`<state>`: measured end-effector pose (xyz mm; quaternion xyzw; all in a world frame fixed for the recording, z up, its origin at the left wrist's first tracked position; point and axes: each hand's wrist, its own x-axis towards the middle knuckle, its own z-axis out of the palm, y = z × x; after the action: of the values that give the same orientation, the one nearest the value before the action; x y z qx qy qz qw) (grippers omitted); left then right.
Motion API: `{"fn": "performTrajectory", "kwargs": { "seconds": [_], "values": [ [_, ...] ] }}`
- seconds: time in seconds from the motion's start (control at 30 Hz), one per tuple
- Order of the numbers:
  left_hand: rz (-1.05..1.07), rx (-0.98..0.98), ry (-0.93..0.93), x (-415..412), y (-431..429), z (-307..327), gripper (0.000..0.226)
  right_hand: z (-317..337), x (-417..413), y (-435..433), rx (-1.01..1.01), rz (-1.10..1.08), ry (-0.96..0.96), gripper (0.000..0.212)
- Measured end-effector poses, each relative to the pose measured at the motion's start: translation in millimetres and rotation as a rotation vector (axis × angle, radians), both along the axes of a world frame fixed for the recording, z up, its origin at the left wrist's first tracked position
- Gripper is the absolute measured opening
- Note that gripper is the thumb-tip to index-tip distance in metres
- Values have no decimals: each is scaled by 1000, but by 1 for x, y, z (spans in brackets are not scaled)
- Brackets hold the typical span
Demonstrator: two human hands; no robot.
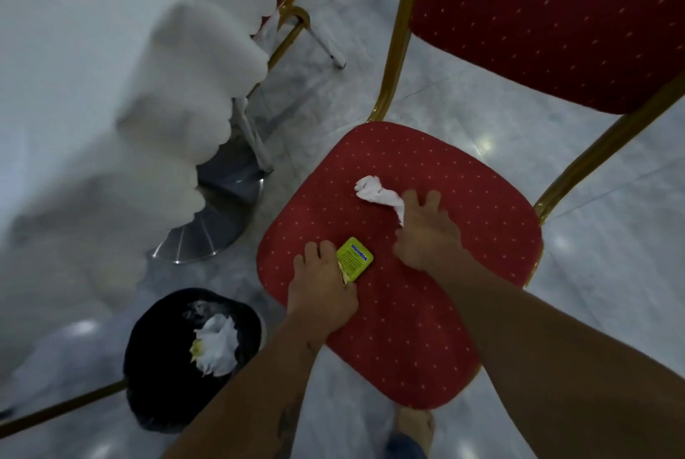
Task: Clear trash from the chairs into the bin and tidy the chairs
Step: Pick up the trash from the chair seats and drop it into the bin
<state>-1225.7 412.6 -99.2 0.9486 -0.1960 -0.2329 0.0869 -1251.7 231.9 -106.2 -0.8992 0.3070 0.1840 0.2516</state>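
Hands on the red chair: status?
Left hand on yellow mint box, right hand at crumpled tissue. Both still on seat. Bin alongside, path clear.

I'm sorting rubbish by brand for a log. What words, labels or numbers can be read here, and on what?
"mentos": blue letters on the yellow-green packet lying on the red chair seat.
Small print below that name on the same packet: too small to read.
Nothing else shows text.

Dim bluish indoor light, soft glare spots on the floor (485, 143), left side motion-blurred, wide-angle bending at edges
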Motion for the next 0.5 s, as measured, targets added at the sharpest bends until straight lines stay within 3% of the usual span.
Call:
{"fn": "performTrajectory", "kwargs": {
  "seconds": [0.2,0.3,0.43,0.5],
  "values": [
    [120,-62,24,-3,40,-7,51,10,-17,23,78,-93,58,48],
    [377,-260,79,-9,75,-6,45,23,-32,59,170,-68,-39,24],
    [840,-411,205,-27,149,-5,38,26,-49,130,316,20,-104,50],
    [1024,-406,265,-36,193,-11,34,20,-51,169,375,22,-112,49]
  ]
}}
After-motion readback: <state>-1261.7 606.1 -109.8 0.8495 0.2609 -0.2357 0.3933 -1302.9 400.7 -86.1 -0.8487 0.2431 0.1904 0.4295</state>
